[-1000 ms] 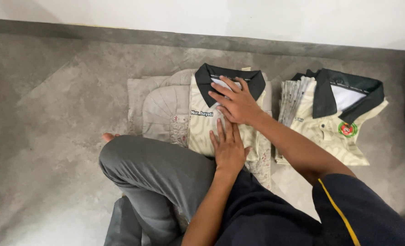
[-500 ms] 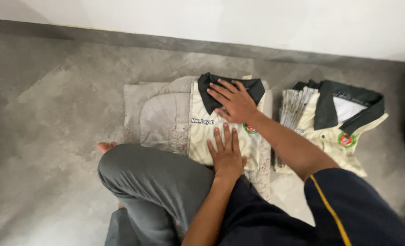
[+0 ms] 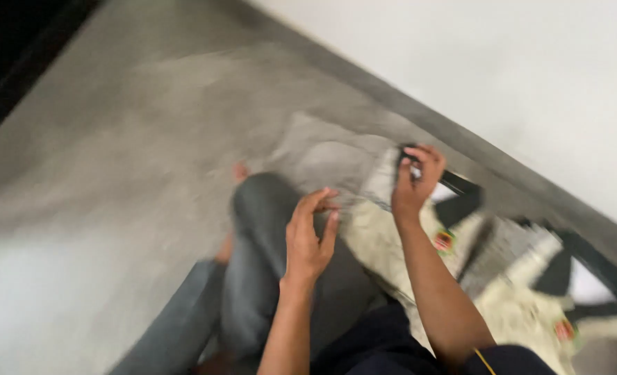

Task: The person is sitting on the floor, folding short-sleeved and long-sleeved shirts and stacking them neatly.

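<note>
On the grey floor point(image 3: 114, 139), both hands have lifted: the right hand point(image 3: 414, 182) now pinches the folded shirt's point(image 3: 392, 236) dark collar point(image 3: 461, 201), while the left hand point(image 3: 310, 236) hovers half-curled, holding nothing, beside it.

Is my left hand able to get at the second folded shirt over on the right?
Probably not directly: the left hand is beside the knee, and the right arm crosses between it and the second folded shirt.

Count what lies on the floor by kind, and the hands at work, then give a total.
Cream shirts with dark collars: 2, one under the hands, one folded to its right
Hands: 2, left hand and right hand, both at the nearer shirt
Total: 4
</note>
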